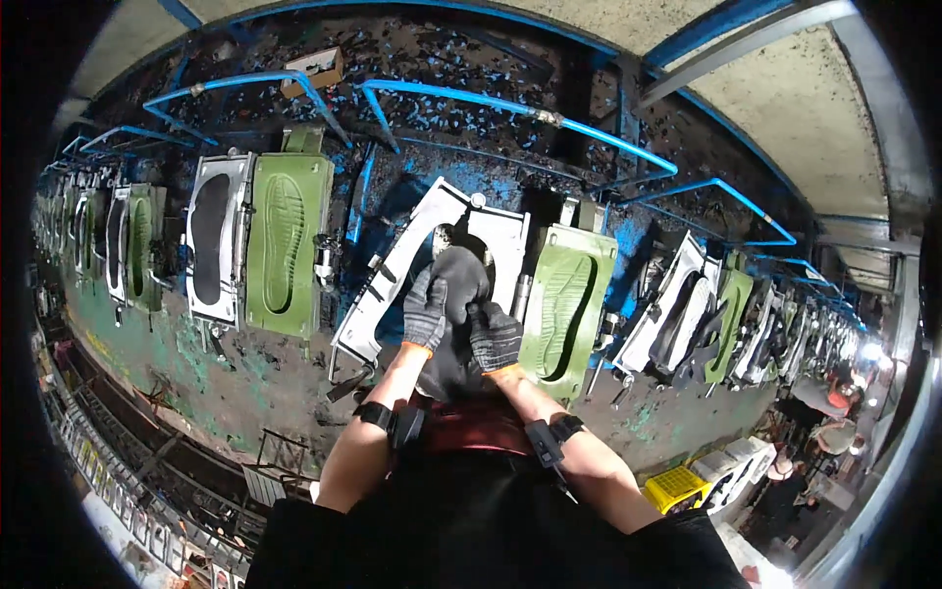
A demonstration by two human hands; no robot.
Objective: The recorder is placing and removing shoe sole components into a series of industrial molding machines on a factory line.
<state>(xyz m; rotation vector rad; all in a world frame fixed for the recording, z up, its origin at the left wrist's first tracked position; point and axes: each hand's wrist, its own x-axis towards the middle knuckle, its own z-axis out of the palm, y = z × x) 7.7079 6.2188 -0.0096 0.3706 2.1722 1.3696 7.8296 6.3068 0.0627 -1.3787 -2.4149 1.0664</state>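
Note:
My left hand (426, 312) and my right hand (494, 334), in grey knit gloves with orange cuffs, close on a dark grey, soft-looking shoe upper (459, 270) from its two sides. My left thumb presses on its front, and my right fingers pinch its edge. The upper is in front of an opened silver shoe mould (508, 236), whose frame parts stand apart to the left and right. Behind the upper, the inside of the mould is mostly hidden. Right of it, joined to the same station, a green sole mould plate (566, 304) shows a ridged, sole-shaped hollow.
Similar stations line both sides, among them a silver mould (234, 236) with a dark sole shape and a green plate (260, 265). Blue pipe rails (461, 96) run behind. Blue and black scraps litter the surface beyond. A yellow crate (675, 488) stands lower right; people work farther right.

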